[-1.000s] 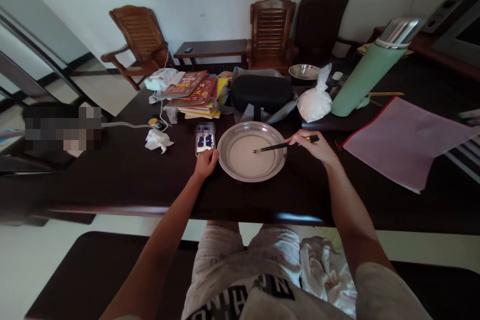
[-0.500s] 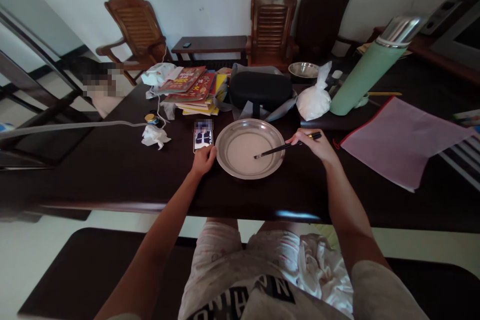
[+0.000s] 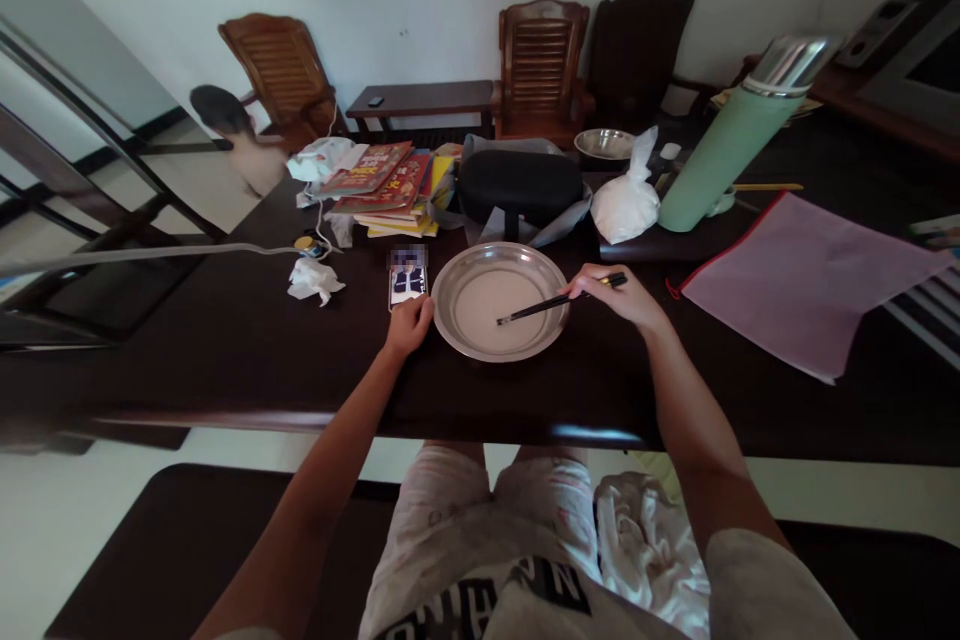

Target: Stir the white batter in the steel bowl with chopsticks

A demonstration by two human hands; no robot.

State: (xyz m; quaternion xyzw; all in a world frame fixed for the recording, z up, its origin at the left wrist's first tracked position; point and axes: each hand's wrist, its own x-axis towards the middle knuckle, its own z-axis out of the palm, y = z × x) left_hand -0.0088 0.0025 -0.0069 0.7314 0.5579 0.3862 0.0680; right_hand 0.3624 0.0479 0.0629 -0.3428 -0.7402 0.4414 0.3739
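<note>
The right hand (image 3: 622, 298) pinches a pair of dark chopsticks (image 3: 551, 304) near their top ends, fingers pressed together around them; the tips reach down into the round, shallow metal pan (image 3: 501, 345), which seems to hold a pale thin layer, though the view is too dim to be sure. The left hand (image 3: 410, 325), loosely curled, rests at the pan's left rim, just below a phone (image 3: 409, 284) lying flat on the dark wooden table (image 3: 225, 360). A hard push with the sticks could slide the pan toward the phone, or slop its contents over the low rim.
</note>
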